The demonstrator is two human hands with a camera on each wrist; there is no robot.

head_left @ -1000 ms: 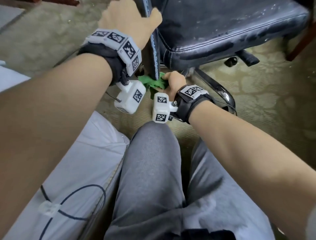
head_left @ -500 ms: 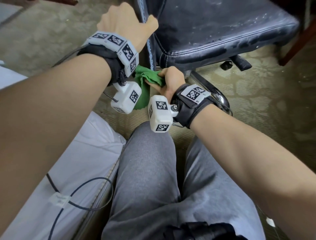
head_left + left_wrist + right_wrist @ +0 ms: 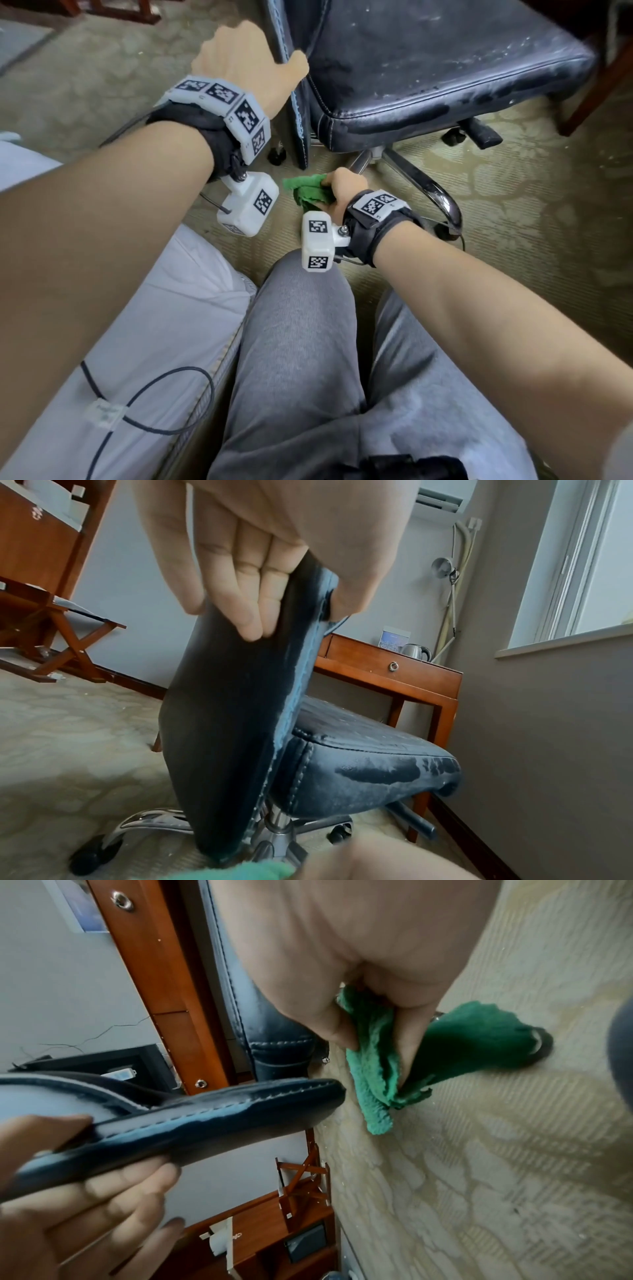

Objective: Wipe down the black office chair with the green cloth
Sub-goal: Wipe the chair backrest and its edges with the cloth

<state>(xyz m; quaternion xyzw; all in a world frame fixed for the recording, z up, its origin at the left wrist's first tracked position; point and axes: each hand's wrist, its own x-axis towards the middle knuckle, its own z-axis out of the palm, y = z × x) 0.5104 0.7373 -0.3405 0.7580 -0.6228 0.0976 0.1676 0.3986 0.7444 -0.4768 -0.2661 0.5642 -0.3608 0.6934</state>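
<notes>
The black office chair (image 3: 445, 68) stands on the carpet in front of me, its seat dusty and streaked. My left hand (image 3: 246, 61) grips the top edge of the thin backrest (image 3: 232, 710), fingers on one face and thumb on the other. Lower down, my right hand (image 3: 337, 192) holds the bunched green cloth (image 3: 308, 195) beside the chrome column and base (image 3: 421, 181). In the right wrist view the cloth (image 3: 373, 1069) is pinched between thumb and fingers and hangs just above the carpet. What the cloth touches is hidden.
My grey-trousered knees (image 3: 301, 325) are close to the chair. White bedding (image 3: 137, 342) with a black cable lies on the left. A wooden desk (image 3: 387, 669) with a kettle stands behind the chair, by the wall. A wooden folding rack (image 3: 68, 631) stands far left. Black castors (image 3: 92, 856) rest on the carpet.
My right hand has carried the cloth down from under the seat edge by the backrest to the chrome base. The left hand keeps its grip on the backrest.
</notes>
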